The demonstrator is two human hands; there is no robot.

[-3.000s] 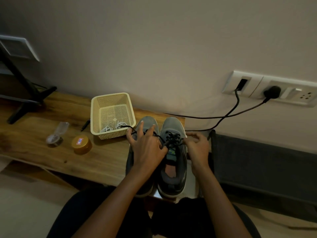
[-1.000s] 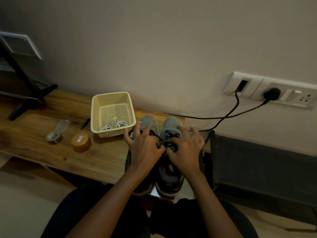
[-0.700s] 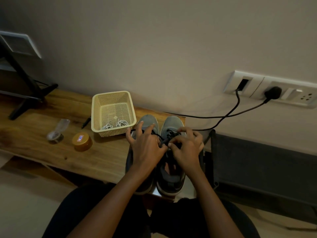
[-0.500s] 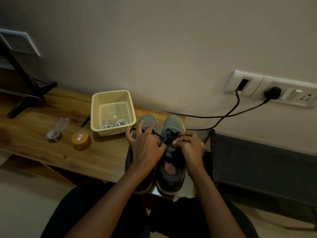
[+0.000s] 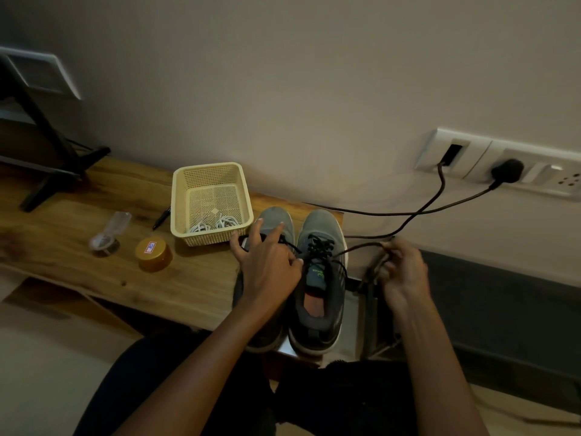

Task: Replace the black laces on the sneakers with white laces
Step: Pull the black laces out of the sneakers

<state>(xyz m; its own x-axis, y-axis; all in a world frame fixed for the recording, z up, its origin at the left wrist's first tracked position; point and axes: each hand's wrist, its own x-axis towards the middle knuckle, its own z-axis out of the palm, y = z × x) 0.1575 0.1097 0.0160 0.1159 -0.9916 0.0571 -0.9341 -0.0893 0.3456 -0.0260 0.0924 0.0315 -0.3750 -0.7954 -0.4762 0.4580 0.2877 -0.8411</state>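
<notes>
Two grey sneakers stand side by side at the right end of the wooden bench (image 5: 94,262), toes to the wall. My left hand (image 5: 267,265) lies spread over the left sneaker (image 5: 273,220), fingers straight, pressing it down. The right sneaker (image 5: 320,278) carries a black lace (image 5: 319,248) through its eyelets. One end of that lace runs out to the right, where my right hand (image 5: 401,272) pinches it beside the shoe. White laces (image 5: 217,223) lie coiled in the cream basket (image 5: 179,202) left of the shoes.
A gold round tin (image 5: 154,253), a clear plastic wrapper (image 5: 108,236) and a black pen (image 5: 161,218) lie on the bench. A black stand (image 5: 47,146) rises at far left. Two black cables (image 5: 408,215) hang from wall sockets (image 5: 503,168) over a dark panel (image 5: 503,309) on the right.
My right hand has left the top of the right sneaker and moved out to the right, drawing a length of black lace with it. My left hand stays on the left sneaker.
</notes>
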